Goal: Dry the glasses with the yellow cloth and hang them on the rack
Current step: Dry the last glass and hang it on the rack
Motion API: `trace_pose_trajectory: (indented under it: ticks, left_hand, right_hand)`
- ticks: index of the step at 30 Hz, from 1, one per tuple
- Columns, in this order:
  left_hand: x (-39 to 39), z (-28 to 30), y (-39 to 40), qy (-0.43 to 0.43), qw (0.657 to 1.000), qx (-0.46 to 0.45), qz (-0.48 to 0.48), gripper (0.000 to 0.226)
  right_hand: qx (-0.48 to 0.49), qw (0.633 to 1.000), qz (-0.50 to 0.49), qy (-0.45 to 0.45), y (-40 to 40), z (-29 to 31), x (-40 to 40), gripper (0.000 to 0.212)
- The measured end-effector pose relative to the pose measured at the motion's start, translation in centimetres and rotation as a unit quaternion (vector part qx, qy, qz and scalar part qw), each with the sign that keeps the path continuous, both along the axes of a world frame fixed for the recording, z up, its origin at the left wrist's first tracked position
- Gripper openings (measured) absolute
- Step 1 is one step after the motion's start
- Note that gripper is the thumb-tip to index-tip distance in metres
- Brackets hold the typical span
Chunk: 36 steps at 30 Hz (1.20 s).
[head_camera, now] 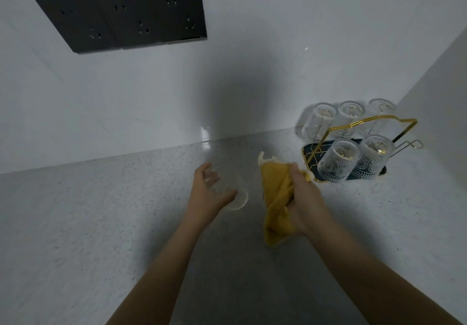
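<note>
Our left hand [209, 188] curls its fingers [212, 173] around a clear glass [233, 196], tipped on its side above the speckled counter [101, 211], its mouth facing our right. Our right hand [302, 193] clutches the bunched yellow cloth [276, 198] just beside that mouth, not touching it. We judge the drying step is in hand; next the cloth must meet the glass. Beyond, the gold wire rack [353, 125] already carries five upturned glasses [338, 160], with one peg [414, 144] seemingly free.
</note>
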State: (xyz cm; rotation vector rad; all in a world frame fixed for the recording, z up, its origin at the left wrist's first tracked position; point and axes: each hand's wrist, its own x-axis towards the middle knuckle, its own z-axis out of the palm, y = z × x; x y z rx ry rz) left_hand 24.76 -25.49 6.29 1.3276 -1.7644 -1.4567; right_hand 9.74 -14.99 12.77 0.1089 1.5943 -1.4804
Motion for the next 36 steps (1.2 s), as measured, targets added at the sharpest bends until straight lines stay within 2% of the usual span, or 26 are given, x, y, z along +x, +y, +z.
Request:
trace_pose_trajectory:
  ticks: [3,5,7,9,11,14,16,18,19,22,26,29,32,34,36]
  left_hand:
    - [-0.2,2.6,1.8,0.102,0.992,0.071,-0.009,0.097]
    - [-0.8,4.0,3.3,0.175,0.973,0.150,-0.009,0.099]
    - [-1.4,5.1,4.8,0.255,0.944,0.207,-0.025,0.074]
    - [-2.0,6.5,6.4,0.297,0.924,0.242,-0.022,0.043]
    - [-2.3,7.7,8.0,0.286,0.918,0.272,-0.023,0.037]
    - [-2.4,8.4,9.4,0.276,0.924,0.255,-0.068,0.050]
    - [-2.5,8.9,9.9,0.269,0.929,0.245,-0.069,0.054]
    - [-2.8,9.0,10.6,0.277,0.929,0.232,-0.078,0.051]
    - [-2.9,9.0,11.0,0.287,0.925,0.233,-0.083,0.048]
    - [-3.4,9.0,12.0,0.305,0.917,0.239,-0.088,0.052]
    - [-3.8,9.7,11.8,0.307,0.914,0.250,-0.086,0.066]
    - [-3.7,9.9,11.5,0.290,0.938,0.166,-0.095,0.061]
    - [-4.1,10.4,12.2,0.249,0.965,0.074,-0.025,0.069]
    - [-4.1,10.1,13.0,0.225,0.973,0.038,-0.012,0.074]
    - [-4.0,9.9,13.7,0.218,0.975,0.024,-0.046,0.065]
  right_hand:
    - [-0.080,0.996,-0.027,-0.017,1.3,1.6,0.4,0.045]
    - [-0.137,0.990,-0.009,-0.037,2.3,3.1,0.9,0.033]
    - [-0.186,0.981,0.010,-0.051,3.5,4.2,1.0,0.035]
    - [-0.222,0.974,0.044,-0.033,4.7,5.2,1.3,0.041]
    - [-0.252,0.962,0.103,0.012,5.9,6.0,2.0,0.052]
    - [-0.303,0.929,0.177,0.114,7.0,6.3,3.4,0.069]
    - [-0.285,0.898,0.232,0.243,7.4,5.4,3.8,0.078]
    - [-0.234,0.869,0.254,0.355,7.3,4.3,3.6,0.068]
    - [-0.218,0.868,0.247,0.372,7.3,3.9,3.4,0.061]
    - [-0.235,0.906,0.205,0.285,7.2,3.7,2.4,0.044]
    - [-0.217,0.930,0.186,0.230,6.6,4.1,1.6,0.044]
    - [-0.236,0.912,0.185,0.280,7.4,4.2,2.2,0.052]
    - [-0.259,0.903,0.152,0.306,7.9,4.2,2.7,0.061]
    - [-0.250,0.916,0.089,0.302,7.7,4.4,2.7,0.065]
    - [-0.252,0.931,0.030,0.261,7.3,5.1,2.3,0.064]
